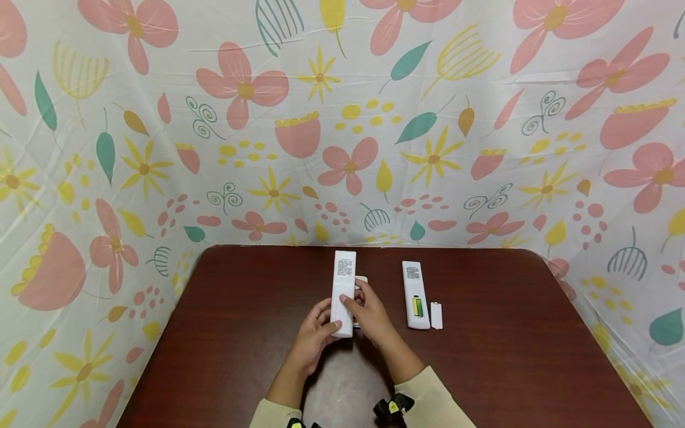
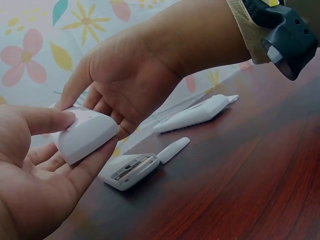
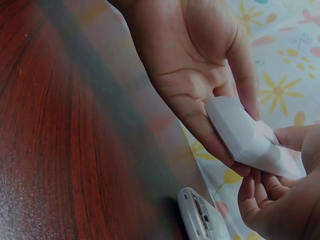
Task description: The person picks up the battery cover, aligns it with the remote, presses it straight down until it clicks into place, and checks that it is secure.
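A white remote control (image 1: 345, 282) is raised above the table with its labelled back facing up. My left hand (image 1: 313, 336) grips its lower end, thumb on top and fingers underneath. Over the middle of the back lies the thumb of my right hand (image 1: 374, 318), whose fingers bend round the far side. In the left wrist view, the battery cover area looks closed. Below the hands rests a second white remote (image 2: 131, 172) with an open battery slot, mostly hidden in the head view. A loose white cover (image 2: 173, 150) lies beside it.
To the right, a third white remote (image 1: 414, 285) lies back up, green and yellow batteries (image 1: 417, 307) showing in its compartment. Its loose cover (image 1: 436, 315) is next to it. The dark red-brown table (image 1: 508, 356) meets a flower-patterned cloth (image 1: 348, 196) at the back and sides.
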A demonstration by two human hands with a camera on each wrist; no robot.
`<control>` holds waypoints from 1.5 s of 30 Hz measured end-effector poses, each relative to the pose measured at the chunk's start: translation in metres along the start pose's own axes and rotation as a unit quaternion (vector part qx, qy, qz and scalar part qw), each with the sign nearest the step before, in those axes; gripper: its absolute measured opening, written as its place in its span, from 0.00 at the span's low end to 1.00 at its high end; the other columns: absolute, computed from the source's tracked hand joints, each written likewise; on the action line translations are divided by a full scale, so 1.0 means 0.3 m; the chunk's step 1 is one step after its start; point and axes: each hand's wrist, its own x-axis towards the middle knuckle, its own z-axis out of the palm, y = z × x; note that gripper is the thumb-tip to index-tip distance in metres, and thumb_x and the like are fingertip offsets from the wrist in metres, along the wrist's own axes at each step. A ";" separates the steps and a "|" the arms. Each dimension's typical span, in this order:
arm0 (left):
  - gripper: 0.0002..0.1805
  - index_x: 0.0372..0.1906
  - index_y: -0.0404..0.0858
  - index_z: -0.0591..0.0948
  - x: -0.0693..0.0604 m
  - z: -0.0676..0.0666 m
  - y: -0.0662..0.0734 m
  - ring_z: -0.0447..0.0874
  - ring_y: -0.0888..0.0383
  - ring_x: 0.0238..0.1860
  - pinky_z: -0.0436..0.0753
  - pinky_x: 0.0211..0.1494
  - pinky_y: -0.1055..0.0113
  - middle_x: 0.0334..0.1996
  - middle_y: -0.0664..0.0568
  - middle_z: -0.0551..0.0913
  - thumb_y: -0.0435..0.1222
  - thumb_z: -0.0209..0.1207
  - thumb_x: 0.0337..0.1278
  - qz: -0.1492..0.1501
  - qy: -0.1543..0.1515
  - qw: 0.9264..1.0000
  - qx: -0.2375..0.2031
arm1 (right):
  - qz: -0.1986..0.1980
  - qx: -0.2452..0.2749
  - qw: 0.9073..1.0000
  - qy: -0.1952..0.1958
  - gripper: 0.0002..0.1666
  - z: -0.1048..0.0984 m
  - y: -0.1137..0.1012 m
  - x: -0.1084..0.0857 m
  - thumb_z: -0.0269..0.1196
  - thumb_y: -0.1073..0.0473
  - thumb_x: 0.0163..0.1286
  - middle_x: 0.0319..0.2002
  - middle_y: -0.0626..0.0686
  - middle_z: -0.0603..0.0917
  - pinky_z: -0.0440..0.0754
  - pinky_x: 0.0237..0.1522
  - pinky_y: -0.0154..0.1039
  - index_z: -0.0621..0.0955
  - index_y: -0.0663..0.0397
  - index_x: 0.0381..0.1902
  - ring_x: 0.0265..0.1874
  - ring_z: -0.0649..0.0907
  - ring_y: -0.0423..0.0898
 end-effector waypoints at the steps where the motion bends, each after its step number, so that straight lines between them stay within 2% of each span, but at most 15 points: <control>1: 0.35 0.75 0.35 0.60 0.000 0.000 0.000 0.83 0.57 0.50 0.83 0.51 0.62 0.65 0.38 0.74 0.28 0.57 0.66 -0.001 0.000 1.000 0.000 | 0.000 0.001 1.000 0.000 0.33 0.000 -0.001 0.000 0.63 0.58 0.73 0.40 0.57 0.83 0.79 0.35 0.36 0.68 0.55 0.72 0.36 0.77 0.43; 7: 0.35 0.75 0.35 0.60 0.001 0.002 -0.002 0.84 0.58 0.50 0.84 0.51 0.63 0.65 0.39 0.74 0.28 0.58 0.66 0.000 -0.002 1.000 -0.001 | 0.006 0.008 1.000 -0.007 0.33 -0.003 -0.004 0.004 0.61 0.62 0.73 0.39 0.59 0.82 0.79 0.33 0.37 0.66 0.61 0.73 0.35 0.76 0.45; 17: 0.34 0.75 0.35 0.61 0.002 0.004 -0.004 0.84 0.57 0.49 0.84 0.50 0.63 0.65 0.38 0.74 0.27 0.58 0.66 -0.003 -0.002 1.000 0.001 | 0.013 0.026 1.000 -0.002 0.32 -0.006 0.008 0.001 0.64 0.59 0.71 0.39 0.56 0.82 0.80 0.34 0.37 0.70 0.53 0.70 0.36 0.77 0.45; 21: 0.34 0.74 0.34 0.61 0.003 0.005 -0.004 0.84 0.57 0.49 0.84 0.50 0.63 0.64 0.39 0.75 0.27 0.58 0.66 -0.003 -0.002 1.000 0.000 | 0.012 0.025 1.000 -0.002 0.32 -0.007 0.001 -0.003 0.63 0.59 0.72 0.40 0.56 0.82 0.79 0.35 0.37 0.69 0.56 0.71 0.36 0.77 0.45; 45: 0.34 0.75 0.35 0.60 0.000 0.006 -0.002 0.84 0.57 0.49 0.84 0.51 0.62 0.66 0.35 0.72 0.27 0.57 0.66 -0.007 -0.011 1.000 0.004 | 0.012 0.041 0.999 -0.002 0.29 -0.011 0.020 0.002 0.63 0.60 0.72 0.42 0.57 0.83 0.78 0.36 0.37 0.69 0.56 0.68 0.37 0.76 0.45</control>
